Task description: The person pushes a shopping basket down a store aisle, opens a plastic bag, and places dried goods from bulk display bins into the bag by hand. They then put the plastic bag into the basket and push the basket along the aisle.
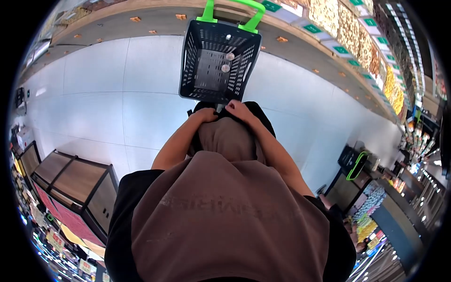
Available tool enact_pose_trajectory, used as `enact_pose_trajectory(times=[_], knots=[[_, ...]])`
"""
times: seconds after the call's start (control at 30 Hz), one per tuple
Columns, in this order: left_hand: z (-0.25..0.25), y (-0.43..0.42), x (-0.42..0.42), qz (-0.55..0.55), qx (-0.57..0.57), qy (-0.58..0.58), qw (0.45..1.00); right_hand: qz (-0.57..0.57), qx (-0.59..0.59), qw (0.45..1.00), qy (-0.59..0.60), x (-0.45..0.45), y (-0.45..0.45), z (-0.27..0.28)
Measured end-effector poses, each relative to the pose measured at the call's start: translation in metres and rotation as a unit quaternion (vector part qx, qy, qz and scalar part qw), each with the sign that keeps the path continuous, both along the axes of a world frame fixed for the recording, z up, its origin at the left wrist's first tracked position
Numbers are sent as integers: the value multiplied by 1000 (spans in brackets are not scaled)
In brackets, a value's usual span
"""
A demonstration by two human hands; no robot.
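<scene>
Both my hands are at my waist, close together over black fabric (256, 109) that may be a bag or clothing. My left hand (206, 115) is closed, its fingers curled at the edge of this fabric. My right hand (238, 111) is closed too, with thumb and fingers drawn together; what they grip is too small to make out. A small pale grey piece (219, 108) shows between the hands. Just beyond them stands a dark shopping basket (185, 70) with bright green handles (253, 19). Inside it lie two small, round, clear-looking items (225, 68).
A long counter with bins of dry goods (324, 16) curves along the far side and right. On the left stands a brown-panelled display stand (75, 183). Another dark basket with a green handle (358, 165) is at the right. Pale floor tiles (150, 103) lie around me.
</scene>
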State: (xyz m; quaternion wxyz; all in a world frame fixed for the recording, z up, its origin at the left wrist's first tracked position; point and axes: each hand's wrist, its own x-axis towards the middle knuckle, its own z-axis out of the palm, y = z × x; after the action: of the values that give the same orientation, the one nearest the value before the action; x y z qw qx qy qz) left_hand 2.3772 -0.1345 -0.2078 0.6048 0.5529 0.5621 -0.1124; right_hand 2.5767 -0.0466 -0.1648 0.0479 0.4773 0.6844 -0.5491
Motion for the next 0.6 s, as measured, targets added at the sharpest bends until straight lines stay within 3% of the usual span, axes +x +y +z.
enact_pose_trajectory(times=[0.1, 0.13, 0.17, 0.2, 0.23, 0.37, 0.4, 0.47, 0.53, 0.6], knots=[[-5, 3, -4, 81, 62, -32, 994, 211, -5, 975, -74, 23, 19, -35], [1, 6, -9, 111, 49, -31, 992, 226, -6, 970, -83, 27, 30, -31], [-35, -4, -13, 137, 79, -35, 987, 215, -1, 970, -110, 27, 43, -22], [-41, -5, -17, 191, 89, -28, 977, 216, 5, 967, -135, 31, 59, -17], [-6, 4, -24, 248, 48, 7, 968, 207, 5, 966, -154, 37, 73, -22], [-29, -6, -36, 467, -25, 85, 880, 298, -3, 941, -161, 32, 131, -18], [-42, -16, -32, 498, 47, 100, 860, 313, -6, 936, -158, 24, 148, -13], [-70, -26, -17, 541, 56, 169, 822, 338, -30, 928, -153, 12, 179, -24], [-20, 15, -6, 628, -41, 168, 759, 389, -52, 908, -145, -2, 210, -27], [-26, 40, 17, 694, -35, 100, 712, 422, 4, 899, -122, -4, 237, -55]])
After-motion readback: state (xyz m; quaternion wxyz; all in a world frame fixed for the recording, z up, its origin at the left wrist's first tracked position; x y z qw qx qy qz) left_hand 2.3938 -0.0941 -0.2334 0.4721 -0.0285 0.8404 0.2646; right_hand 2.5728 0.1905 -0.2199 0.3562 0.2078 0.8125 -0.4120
